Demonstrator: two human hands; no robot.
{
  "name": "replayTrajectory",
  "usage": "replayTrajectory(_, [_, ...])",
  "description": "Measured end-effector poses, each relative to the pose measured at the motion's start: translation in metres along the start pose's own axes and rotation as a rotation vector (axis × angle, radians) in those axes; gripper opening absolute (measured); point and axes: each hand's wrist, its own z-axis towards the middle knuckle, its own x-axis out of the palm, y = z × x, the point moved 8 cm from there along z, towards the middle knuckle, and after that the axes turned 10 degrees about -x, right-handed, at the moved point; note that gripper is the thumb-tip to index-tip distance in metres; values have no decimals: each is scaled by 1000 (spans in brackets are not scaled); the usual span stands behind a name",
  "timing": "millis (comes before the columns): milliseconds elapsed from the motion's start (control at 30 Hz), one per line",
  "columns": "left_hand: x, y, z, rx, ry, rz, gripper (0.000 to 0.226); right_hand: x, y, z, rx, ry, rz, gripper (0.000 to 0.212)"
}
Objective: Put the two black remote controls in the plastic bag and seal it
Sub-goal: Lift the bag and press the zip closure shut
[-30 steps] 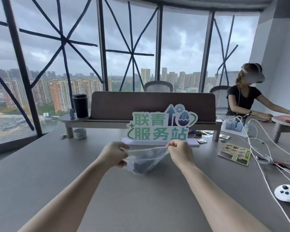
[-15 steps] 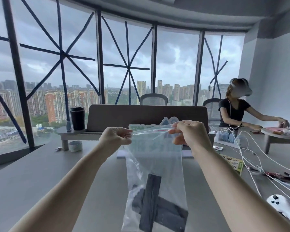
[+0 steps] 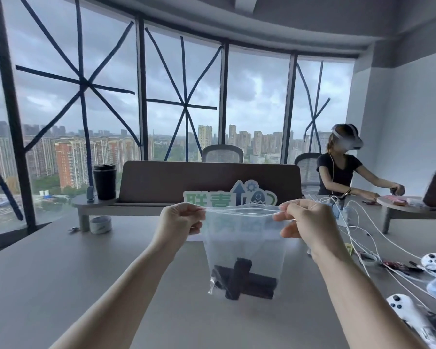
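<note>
Grey table [image 3: 48, 285] before taped windows, head view. Left hand [image 3: 180, 220] pinches the top left corner of the plastic bag [image 3: 244, 248]; right hand [image 3: 306, 221] pinches the top right corner. Bag hangs upright between them, its top strip stretched taut, above the table. Two black remote controls [image 3: 244, 279] lie crossed at the bag's bottom, well below both grips. White controller [image 3: 408, 313] lies on the table at right.
</note>
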Motion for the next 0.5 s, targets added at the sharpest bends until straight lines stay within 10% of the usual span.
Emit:
replayTrajectory(267, [42,-18,-5,94,88,210,21,58,52,-21,-591,195,-481,18])
replayTrajectory(500, [35,-26,-10,136,49,327,23,90,43,-4,-454,443,-625,12])
